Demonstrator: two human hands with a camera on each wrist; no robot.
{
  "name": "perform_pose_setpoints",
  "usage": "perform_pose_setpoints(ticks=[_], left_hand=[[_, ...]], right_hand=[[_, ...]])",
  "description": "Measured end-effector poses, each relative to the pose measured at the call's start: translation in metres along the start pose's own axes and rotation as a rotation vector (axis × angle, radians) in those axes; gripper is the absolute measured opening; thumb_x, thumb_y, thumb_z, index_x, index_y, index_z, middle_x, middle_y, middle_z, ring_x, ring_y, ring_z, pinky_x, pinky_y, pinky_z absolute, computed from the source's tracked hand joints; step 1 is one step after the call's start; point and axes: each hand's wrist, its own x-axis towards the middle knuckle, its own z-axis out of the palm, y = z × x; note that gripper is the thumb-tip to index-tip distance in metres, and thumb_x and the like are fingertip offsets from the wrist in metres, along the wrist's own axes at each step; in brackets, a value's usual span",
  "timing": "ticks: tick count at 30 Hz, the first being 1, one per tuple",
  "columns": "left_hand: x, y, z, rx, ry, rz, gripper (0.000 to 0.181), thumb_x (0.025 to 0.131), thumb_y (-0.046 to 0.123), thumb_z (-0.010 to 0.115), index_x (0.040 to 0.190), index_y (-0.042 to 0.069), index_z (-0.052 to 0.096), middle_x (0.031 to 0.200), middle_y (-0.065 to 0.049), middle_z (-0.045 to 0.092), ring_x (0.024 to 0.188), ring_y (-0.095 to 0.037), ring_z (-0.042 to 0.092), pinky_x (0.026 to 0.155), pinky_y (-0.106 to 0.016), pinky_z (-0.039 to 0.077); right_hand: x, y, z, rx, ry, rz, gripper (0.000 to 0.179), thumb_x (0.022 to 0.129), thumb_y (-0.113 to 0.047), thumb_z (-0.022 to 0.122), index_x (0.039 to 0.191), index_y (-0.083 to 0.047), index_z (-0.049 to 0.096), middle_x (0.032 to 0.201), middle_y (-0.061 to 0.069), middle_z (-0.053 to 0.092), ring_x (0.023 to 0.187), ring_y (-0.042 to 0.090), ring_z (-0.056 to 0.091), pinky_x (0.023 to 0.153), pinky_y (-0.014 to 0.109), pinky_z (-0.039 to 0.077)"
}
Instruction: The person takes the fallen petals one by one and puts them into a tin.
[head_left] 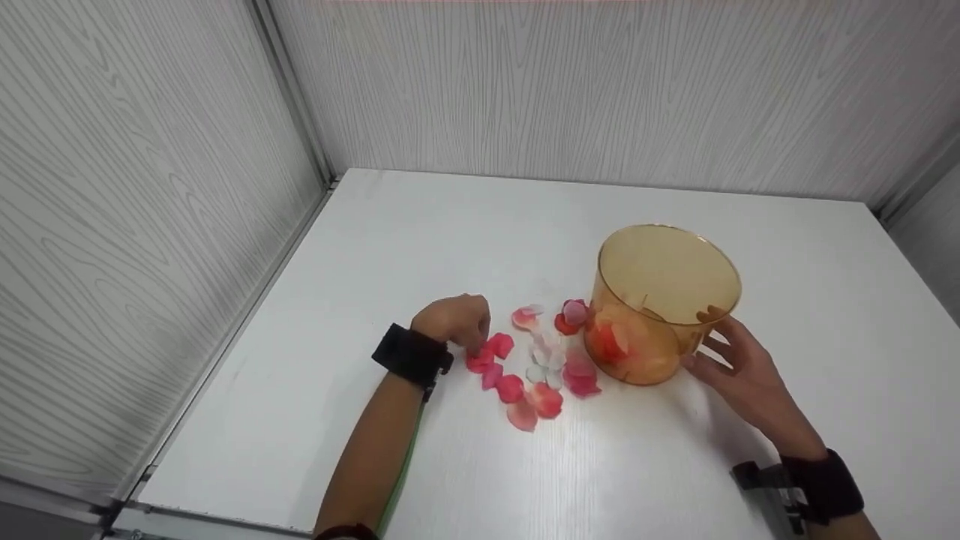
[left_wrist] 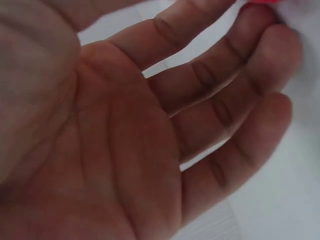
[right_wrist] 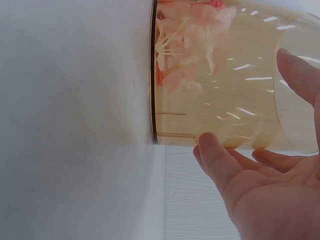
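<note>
My left hand point(head_left: 459, 321) reaches down over loose flower petals point(head_left: 510, 388) on the white table, fingertips at the red ones nearest it. Its fingers point(left_wrist: 220, 107) curve loosely in the left wrist view, with a red petal point(left_wrist: 262, 1) at the top edge. The thumb and index tips are out of that view, so a pinch cannot be told. To the right stands a clear amber container point(head_left: 637, 367), open at the top, with red and pink petals point(right_wrist: 207, 35) showing through its wall. My right hand point(head_left: 746, 375) holds its right side, thumb low and fingers near the rim.
More pink, white and red petals point(head_left: 547, 351) lie scattered between the left hand and the container. Pale wood-grain panels point(head_left: 540, 90) wall the white table point(head_left: 450, 232) at the back and left. A metal frame edge point(head_left: 225, 352) runs along the table's left side.
</note>
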Motion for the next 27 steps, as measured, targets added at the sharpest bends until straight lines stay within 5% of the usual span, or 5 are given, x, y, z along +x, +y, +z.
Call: perform_pose_setpoints(ticks=[12,20,27], left_hand=[[0.002,0.009,-0.005,-0.132,0.160,0.261,0.020,0.097,0.016,0.072,0.114,0.010,0.079,0.099,-0.008,0.077,0.085,-0.021,0.065,0.079,-0.033,0.059],[0.000,0.014,-0.011,-0.253,0.367,0.465,0.019,0.097,0.018,0.071,0.114,0.009,0.077,0.103,-0.007,0.076,0.091,-0.019,0.068,0.086,-0.032,0.061],[-0.015,0.027,-0.017,-0.347,0.558,0.642,0.021,0.098,0.020,0.071,0.113,0.008,0.076,0.104,-0.007,0.077,0.091,-0.018,0.070,0.082,-0.028,0.060]], right_hand=[[0.001,0.001,0.000,-0.020,0.004,-0.006,0.078,0.096,-0.009,0.072,0.161,-0.014,0.030,0.163,0.016,0.032,0.131,-0.003,0.047,0.097,0.012,0.052],[0.002,0.005,0.000,0.053,0.002,-0.038,0.075,0.095,-0.001,0.070,0.160,-0.012,0.032,0.160,0.007,0.036,0.131,-0.002,0.049,0.099,0.013,0.052],[0.003,0.004,0.006,0.035,-0.006,-0.004,0.079,0.096,-0.006,0.071,0.162,-0.013,0.029,0.165,0.017,0.029,0.134,0.002,0.046,0.099,0.013,0.051]])
